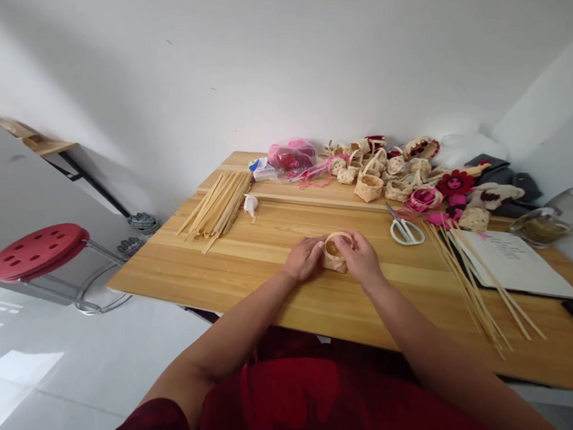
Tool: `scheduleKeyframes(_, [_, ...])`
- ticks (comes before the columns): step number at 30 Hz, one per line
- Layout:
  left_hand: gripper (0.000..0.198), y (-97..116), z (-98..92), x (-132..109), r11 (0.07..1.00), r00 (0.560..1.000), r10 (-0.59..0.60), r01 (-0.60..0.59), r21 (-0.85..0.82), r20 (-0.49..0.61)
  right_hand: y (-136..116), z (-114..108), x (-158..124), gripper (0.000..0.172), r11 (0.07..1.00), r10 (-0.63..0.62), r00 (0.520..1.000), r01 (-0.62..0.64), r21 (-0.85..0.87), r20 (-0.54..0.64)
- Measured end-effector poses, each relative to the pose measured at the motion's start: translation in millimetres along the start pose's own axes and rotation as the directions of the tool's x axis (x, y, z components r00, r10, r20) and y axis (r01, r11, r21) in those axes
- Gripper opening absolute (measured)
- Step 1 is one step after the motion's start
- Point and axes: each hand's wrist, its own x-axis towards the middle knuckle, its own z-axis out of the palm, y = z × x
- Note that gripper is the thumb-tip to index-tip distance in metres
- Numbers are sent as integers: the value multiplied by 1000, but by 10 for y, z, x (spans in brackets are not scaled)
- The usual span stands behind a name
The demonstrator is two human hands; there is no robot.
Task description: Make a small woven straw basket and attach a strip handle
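A small woven basket [335, 263] of pale strips, with a looped handle on top, stands near the front of the wooden table. My left hand [305, 257] presses against its left side, fingers curled round it. From the right, my right hand [361, 256] grips the rim and handle, with the thumb reaching into the opening. The far fingers of both hands are partly hidden by the basket. White-handled scissors [405, 231] lie to the right, beyond my right hand, with their blades pointing away.
Bundled flat strips [219, 209] lie at left beside a crumpled white piece [250, 204]. Small baskets [369, 186] and a red flower [456, 184] crowd the back right. Long thin strips [475, 285] overlap an open notebook [518, 262]; a glass bowl [541, 227] stands behind. A red stool [37, 251] is left.
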Motion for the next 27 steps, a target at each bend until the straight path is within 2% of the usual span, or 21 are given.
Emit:
scheduleKeyframes(2, [61,24,-12,-10,1000,1000,8,-8,21,25,11,20,-2,53,1000,3,1000,-3,7,29])
scheduleKeyframes(5, [71,58,-23,-22,999,999,-3,2,40,36,-25,-8,-17,52,1000,-13,995,12,6,98])
scheduleKeyframes(9, [72,76,-20,-34,999,999,-15,13,36,51,-187,-83,-20,46,997,-48,989,56,-56,140])
scheduleKeyframes(11, [76,60,-5,-38,999,999,-7,4,49,48,-299,-105,13,43,984,-87,986,107,-139,140])
scheduleKeyframes(12, [76,45,6,-39,998,999,3,-6,62,44,-356,-107,39,40,967,-118,981,148,-209,152])
scheduleKeyframes(14, [72,8,32,-39,995,999,21,-24,92,35,-463,-97,101,25,869,-177,955,265,-417,237])
scheduleKeyframes(16, [66,-31,59,-39,993,999,18,-21,114,27,-543,-73,160,10,769,-159,930,328,-549,333])
scheduleKeyframes(18, [64,-64,82,-41,992,1000,7,-9,123,18,-583,-47,198,8,733,-115,919,335,-592,377])
scheduleKeyframes(27, [67,-101,115,-63,989,1000,24,-26,149,16,-540,23,173,14,732,-121,936,309,-608,331])
